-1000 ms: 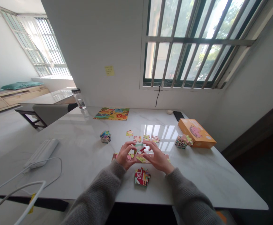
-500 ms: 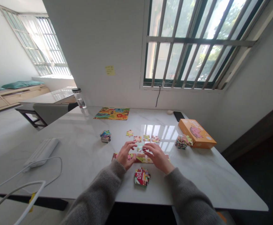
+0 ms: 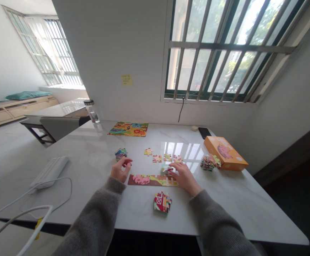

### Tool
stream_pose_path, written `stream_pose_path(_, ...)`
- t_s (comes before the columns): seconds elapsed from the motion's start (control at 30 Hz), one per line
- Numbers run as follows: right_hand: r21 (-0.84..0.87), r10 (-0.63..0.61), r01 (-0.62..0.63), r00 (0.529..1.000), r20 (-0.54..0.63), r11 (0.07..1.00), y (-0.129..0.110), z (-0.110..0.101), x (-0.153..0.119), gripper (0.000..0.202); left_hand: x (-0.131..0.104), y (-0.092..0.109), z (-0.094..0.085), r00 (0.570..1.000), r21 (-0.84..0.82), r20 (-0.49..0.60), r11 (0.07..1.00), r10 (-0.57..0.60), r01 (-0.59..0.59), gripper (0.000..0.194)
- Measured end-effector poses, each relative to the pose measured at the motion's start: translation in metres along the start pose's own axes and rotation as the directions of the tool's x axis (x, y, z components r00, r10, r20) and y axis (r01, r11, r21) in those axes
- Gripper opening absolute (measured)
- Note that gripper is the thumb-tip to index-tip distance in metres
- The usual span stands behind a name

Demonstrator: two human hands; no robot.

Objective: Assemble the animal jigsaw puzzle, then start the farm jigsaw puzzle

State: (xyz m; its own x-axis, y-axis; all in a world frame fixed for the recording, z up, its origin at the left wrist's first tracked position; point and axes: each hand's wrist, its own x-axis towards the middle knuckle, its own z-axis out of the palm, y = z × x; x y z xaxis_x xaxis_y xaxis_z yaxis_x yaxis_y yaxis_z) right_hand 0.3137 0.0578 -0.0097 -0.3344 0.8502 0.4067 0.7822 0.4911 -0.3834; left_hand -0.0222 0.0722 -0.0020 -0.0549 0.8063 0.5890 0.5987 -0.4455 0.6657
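My right hand [image 3: 185, 176] has its thumb and fingertips on a pale green puzzle piece [image 3: 165, 170], just above the joined puzzle strip [image 3: 153, 180] with a pink pig. Its palm side covers the strip's right end. To the left of the strip, my left hand [image 3: 121, 170] hovers with loosely curled fingers and a gap at the thumb; no piece shows in it. Right behind that hand is a stack of puzzle pieces [image 3: 121, 153]. Loose pieces lie farther back, among them a yellowish piece [image 3: 148, 152] and a pink one [image 3: 157, 158].
A pile with a red barn piece [image 3: 162, 202] lies near the front edge. At right are another piece stack [image 3: 209, 162], an orange box [image 3: 225, 153] and a phone [image 3: 204, 133]. A picture sheet [image 3: 128, 129], a bottle [image 3: 91, 111] and a white power strip [image 3: 49, 173] are also about.
My left hand has moved left off the strip toward the left stack, uncovering the pink pig. My right hand stays by the pale green piece. The view has shifted slightly.
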Motion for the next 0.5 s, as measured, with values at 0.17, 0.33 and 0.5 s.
stream_pose_path(0.17,-0.072,-0.023,0.029,0.996,0.082,0.997,0.01,-0.003,0.01,0.016,-0.005,-0.01,-0.005,0.997,0.027,0.071,1.0,0.006,-0.008,0.02)
stream_pose_path(0.33,-0.134,-0.033,0.049,0.992,0.119,0.99,0.015,-0.003,0.02,0.014,-0.013,-0.001,0.004,0.97,0.012,0.23,0.997,0.077,-0.082,0.019)
stream_pose_path(0.5,-0.179,0.05,-0.033,0.994,0.094,0.983,0.025,-0.005,0.026,0.016,-0.015,0.0,0.008,0.926,0.044,0.329,0.977,0.183,-0.209,0.017)
